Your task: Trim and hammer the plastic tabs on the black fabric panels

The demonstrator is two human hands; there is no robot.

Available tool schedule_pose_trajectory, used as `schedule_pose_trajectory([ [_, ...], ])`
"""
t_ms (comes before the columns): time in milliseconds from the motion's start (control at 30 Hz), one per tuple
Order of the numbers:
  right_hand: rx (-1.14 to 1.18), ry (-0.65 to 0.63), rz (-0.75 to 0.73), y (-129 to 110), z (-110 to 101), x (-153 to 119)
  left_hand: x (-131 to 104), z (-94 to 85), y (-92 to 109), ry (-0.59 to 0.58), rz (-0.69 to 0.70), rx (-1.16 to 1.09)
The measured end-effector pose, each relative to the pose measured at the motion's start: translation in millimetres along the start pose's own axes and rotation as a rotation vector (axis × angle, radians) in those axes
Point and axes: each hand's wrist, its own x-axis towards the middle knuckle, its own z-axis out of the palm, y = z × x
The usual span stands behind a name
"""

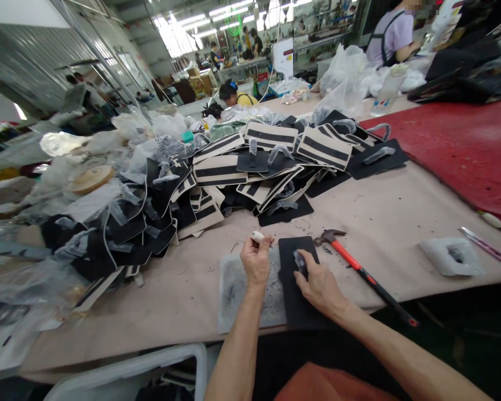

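My left hand (256, 262) is raised over a worn translucent pad (234, 295), its fingers pinched together. A small white piece (258, 236) shows at its fingertips; whether it is a finger cover or a held item I cannot tell. My right hand (323, 287) grips the plastic-wrapped handle (299, 260) of a black panel (294, 303), which lies flat beside and partly over the pad. To the right of the panel rests a claw hammer (354, 264) with a red and black handle, its head near the panel's far corner.
A heap of black and cream striped panels (271, 133) with wrapped handles spreads across the table (183, 301). Plastic bags (137, 150) crowd the left. At right are a white block (451, 256), a pink-handled cutter (484, 245) and a red sheet (459, 139). A white bin (200, 362) stands below.
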Motion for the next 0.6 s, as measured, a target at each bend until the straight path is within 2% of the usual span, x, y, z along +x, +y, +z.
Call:
schedule_pose_trajectory([
  [100,0.053,-0.031,0.040,6.0,16.1,-7.8,1.4,6.8,-18.6,-0.079,-0.074,-0.052],
  [200,0.054,0.001,-0.025,8.0,22.1,-9.3,4.0,14.6,-32.8,-0.136,-0.120,-0.077],
  [300,0.032,-0.021,-0.076,5.4,21.0,-8.2,6.0,20.7,-46.2,-0.183,-0.150,-0.092],
  [433,-0.084,-0.154,-0.006,-0.8,15.0,-2.6,6.7,21.7,-62.8,-0.255,-0.168,-0.078],
  [600,-0.197,-0.231,0.035,-2.4,11.3,5.6,7.0,16.4,-70.8,-0.232,-0.194,-0.076],
])
